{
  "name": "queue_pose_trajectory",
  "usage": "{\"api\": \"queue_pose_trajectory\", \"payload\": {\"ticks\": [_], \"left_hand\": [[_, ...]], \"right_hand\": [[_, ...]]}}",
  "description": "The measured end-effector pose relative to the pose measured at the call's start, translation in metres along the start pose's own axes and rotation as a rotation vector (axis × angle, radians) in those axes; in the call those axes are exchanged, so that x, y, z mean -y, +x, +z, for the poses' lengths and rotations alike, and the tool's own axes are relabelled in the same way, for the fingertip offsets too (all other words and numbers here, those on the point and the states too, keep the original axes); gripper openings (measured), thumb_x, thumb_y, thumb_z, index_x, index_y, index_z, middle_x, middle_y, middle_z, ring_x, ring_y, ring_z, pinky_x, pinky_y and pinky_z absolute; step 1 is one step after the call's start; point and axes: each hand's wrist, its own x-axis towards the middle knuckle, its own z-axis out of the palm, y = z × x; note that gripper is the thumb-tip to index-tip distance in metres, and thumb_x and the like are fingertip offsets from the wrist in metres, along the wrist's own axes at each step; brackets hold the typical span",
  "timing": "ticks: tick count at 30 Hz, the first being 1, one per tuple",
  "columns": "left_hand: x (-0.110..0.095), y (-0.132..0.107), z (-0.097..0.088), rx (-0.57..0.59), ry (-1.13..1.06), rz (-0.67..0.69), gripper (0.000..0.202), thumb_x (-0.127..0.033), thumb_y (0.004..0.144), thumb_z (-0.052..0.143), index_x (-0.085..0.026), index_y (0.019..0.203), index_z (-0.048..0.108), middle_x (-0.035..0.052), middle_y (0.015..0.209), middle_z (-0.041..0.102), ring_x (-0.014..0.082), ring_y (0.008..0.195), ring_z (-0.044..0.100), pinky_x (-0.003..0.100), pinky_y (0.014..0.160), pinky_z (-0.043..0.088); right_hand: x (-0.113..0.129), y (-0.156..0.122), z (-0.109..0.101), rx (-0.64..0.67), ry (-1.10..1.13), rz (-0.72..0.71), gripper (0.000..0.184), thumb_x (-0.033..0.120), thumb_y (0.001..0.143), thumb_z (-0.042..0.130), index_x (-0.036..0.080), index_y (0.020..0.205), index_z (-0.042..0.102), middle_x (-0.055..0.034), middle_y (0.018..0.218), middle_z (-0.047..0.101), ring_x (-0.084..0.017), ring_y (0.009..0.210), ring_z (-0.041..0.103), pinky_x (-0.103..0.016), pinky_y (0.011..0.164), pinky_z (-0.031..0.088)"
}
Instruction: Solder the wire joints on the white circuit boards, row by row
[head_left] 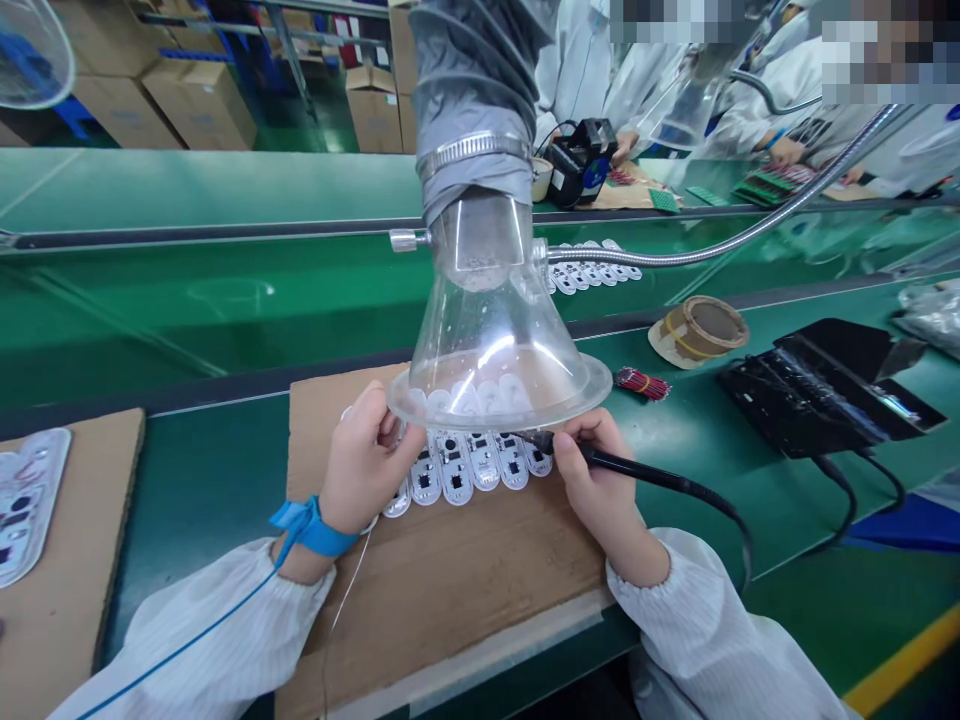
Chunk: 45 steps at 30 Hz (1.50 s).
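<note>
My right hand (598,478) grips a soldering iron (626,463) like a pen, its tip pointing left over a panel of white circuit boards (455,470). The boards lie joined in a row on a brown cardboard sheet (480,580). At the panel's left end my left hand (367,458) is pinched closed, and a thin solder wire (349,592) trails from beneath it toward me. A blue wrist strap (319,528) circles my left wrist. The clear fume hood (499,345) hangs over the boards and partly covers my left fingertips and the iron's tip.
A bundle of red wires (643,384), a tape roll (701,330) and a black box-shaped holder (821,390) stand on the right. Another board panel (31,500) lies on cardboard at left. Beyond the green conveyor (225,310), other people work at a far bench.
</note>
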Motion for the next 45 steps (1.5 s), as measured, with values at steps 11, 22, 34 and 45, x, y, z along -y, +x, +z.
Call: {"api": "queue_pose_trajectory", "payload": {"ticks": [11,22,34,45], "left_hand": [[-0.0034,0.0023,-0.0008,0.05,0.003,0.034,0.019,-0.019,0.096,0.063,-0.024,0.082,0.051,-0.0042,0.073,0.05,0.0121,0.058,0.041,0.029,0.054,0.032],[-0.0072,0.004,-0.0013,0.072,0.003,0.093,0.024,-0.014,0.094,0.06,-0.025,0.078,0.045,-0.0061,0.067,0.04,0.0129,0.058,0.037,0.03,0.055,0.03],[-0.0037,0.0021,-0.0001,0.051,0.001,0.036,0.018,-0.016,0.094,0.064,-0.024,0.082,0.053,-0.0046,0.072,0.048,0.0126,0.058,0.039,0.03,0.056,0.032],[-0.0044,0.0029,0.0015,0.087,0.007,0.089,0.024,-0.013,0.092,0.059,-0.025,0.078,0.043,-0.0053,0.07,0.044,0.012,0.057,0.037,0.031,0.055,0.031]], "right_hand": [[0.0003,0.0039,0.0015,0.12,-0.061,0.017,0.016,0.033,0.102,0.073,0.026,0.092,0.065,0.0022,0.073,0.069,-0.016,0.059,0.064,-0.027,0.055,0.051],[-0.0009,0.0037,-0.0003,0.084,-0.047,0.017,0.021,0.04,0.105,0.072,0.026,0.092,0.064,0.0021,0.074,0.068,-0.016,0.061,0.063,-0.028,0.056,0.05],[0.0051,0.0051,0.0056,0.163,-0.027,0.033,0.021,0.041,0.106,0.073,0.026,0.093,0.066,0.0014,0.073,0.068,-0.017,0.06,0.062,-0.028,0.054,0.049],[0.0041,0.0041,0.0062,0.199,-0.02,0.033,0.013,0.032,0.102,0.075,0.026,0.095,0.066,0.0019,0.076,0.071,-0.016,0.061,0.067,-0.026,0.054,0.052]]}}
